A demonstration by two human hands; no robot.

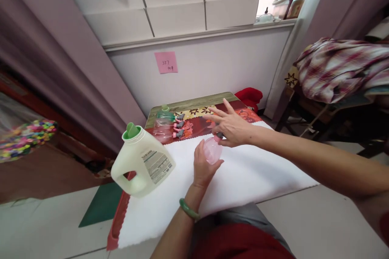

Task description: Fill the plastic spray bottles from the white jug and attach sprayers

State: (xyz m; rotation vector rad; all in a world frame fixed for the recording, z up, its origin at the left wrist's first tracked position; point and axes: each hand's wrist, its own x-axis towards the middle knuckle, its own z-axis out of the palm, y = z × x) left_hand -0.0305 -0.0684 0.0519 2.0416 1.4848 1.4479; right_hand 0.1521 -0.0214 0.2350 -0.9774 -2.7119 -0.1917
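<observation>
My left hand point(202, 166) is wrapped round the body of a small clear pink spray bottle point(212, 151), above the white cloth. At the bottle's neck is my right hand point(232, 127), its thumb and a finger closed about the dark spray head point(219, 134) while the other fingers spread out. Part of that head is hidden by the fingers. To the left of my hands stands a large pale green jug point(142, 162), uncapped, with a green spout in its mouth. Behind it lie a green spray bottle point(165, 116) and two pink spray bottles point(164, 134).
A white cloth point(252, 170) covers the near part of a low table point(219, 98) that stands against the wall. A pink note point(165, 62) is stuck to the wall. Plaid clothing point(340, 68) is piled at the right, and a purple curtain point(75, 48) hangs at the left.
</observation>
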